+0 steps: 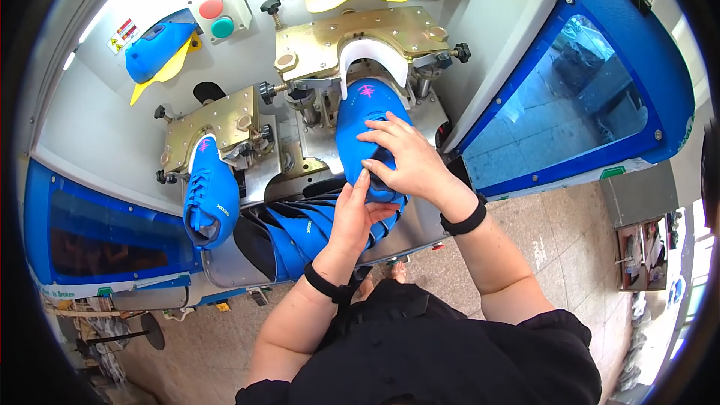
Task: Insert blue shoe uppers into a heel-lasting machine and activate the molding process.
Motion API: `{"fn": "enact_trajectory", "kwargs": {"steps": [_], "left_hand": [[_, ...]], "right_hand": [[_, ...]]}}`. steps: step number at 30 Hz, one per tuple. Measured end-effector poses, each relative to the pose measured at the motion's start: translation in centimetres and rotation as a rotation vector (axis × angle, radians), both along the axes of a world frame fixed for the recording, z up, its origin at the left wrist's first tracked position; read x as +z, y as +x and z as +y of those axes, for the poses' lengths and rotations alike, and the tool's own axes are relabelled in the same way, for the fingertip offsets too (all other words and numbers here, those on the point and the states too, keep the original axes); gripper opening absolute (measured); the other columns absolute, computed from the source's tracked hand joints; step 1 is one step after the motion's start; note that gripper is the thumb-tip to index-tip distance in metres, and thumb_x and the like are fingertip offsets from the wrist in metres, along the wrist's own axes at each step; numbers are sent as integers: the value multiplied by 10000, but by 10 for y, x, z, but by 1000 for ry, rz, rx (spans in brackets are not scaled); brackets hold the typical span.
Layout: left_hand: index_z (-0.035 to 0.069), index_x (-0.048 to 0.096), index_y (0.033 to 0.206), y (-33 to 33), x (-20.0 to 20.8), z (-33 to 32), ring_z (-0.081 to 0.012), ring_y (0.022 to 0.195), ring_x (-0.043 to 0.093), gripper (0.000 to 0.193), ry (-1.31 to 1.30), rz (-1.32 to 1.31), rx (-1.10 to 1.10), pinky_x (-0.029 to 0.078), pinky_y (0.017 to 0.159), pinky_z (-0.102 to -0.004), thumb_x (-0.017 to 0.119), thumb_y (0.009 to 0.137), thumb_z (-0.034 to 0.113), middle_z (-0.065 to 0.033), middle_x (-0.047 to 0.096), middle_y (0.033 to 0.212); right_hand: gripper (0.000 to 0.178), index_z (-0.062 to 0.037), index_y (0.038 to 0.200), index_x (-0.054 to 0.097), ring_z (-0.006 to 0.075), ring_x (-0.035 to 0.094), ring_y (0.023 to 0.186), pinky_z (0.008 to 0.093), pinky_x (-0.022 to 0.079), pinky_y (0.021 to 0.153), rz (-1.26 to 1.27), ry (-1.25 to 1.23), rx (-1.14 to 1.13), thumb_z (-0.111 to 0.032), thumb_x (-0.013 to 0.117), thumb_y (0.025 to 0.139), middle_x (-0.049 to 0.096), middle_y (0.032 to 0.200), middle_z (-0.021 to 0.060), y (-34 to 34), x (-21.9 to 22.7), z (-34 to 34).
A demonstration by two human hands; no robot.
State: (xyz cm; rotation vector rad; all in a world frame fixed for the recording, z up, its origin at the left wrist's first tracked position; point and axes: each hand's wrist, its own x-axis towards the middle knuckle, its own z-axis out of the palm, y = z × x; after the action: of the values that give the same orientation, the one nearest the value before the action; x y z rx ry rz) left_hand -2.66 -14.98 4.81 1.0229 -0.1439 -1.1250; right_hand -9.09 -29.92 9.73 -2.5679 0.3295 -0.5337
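A blue shoe upper [352,131] with a pink mark lies with its toe at the white curved pad [373,52] of the right-hand machine station. My right hand [409,156] grips it around the opening, fingers over the top and thumb toward the heel. At the heel end, my left hand [358,219] holds the upper's edge, its fingertips close to the right thumb. My palms partly hide the heel. Further left, a laced blue shoe upper [212,206] sits with its toe in the smaller station, touched by neither hand.
Several blue uppers [296,232] lie overlapping along the machine's front ledge, left of my left hand. Brass-coloured clamp plates [319,37] with black knobs stand behind. Red and green buttons [222,27] are on the back wall. Blue-framed windowed panels [570,105] flank the workspace.
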Motion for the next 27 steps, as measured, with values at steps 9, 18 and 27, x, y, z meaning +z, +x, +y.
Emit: {"fn": "enact_trajectory", "kwargs": {"steps": [9,18,27], "left_hand": [[64,480,1263,0,-3,-4,-305,832,714,471,1,-2,11,608,702,-379,509,1004,457,-142,665,1072],[77,465,1287,-3,-6,-1,-252,857,717,476,-6,21,-3,603,705,-349,499,1009,462,-132,670,1093],[76,491,1262,-1,-4,-1,-276,823,717,488,25,5,8,600,697,-357,507,999,487,-139,680,1049]], "right_hand": [[407,-166,1178,664,391,415,1357,516,360,1099,-40,12,-1,-335,707,811,567,1362,99,2,-8,-4],[403,-160,1173,666,398,430,1342,493,387,1088,-30,-25,16,-336,708,813,570,1351,97,1,-8,-5],[390,-160,1188,654,404,407,1364,480,373,1108,25,-36,33,-325,714,839,541,1399,104,1,-3,-5]]}}
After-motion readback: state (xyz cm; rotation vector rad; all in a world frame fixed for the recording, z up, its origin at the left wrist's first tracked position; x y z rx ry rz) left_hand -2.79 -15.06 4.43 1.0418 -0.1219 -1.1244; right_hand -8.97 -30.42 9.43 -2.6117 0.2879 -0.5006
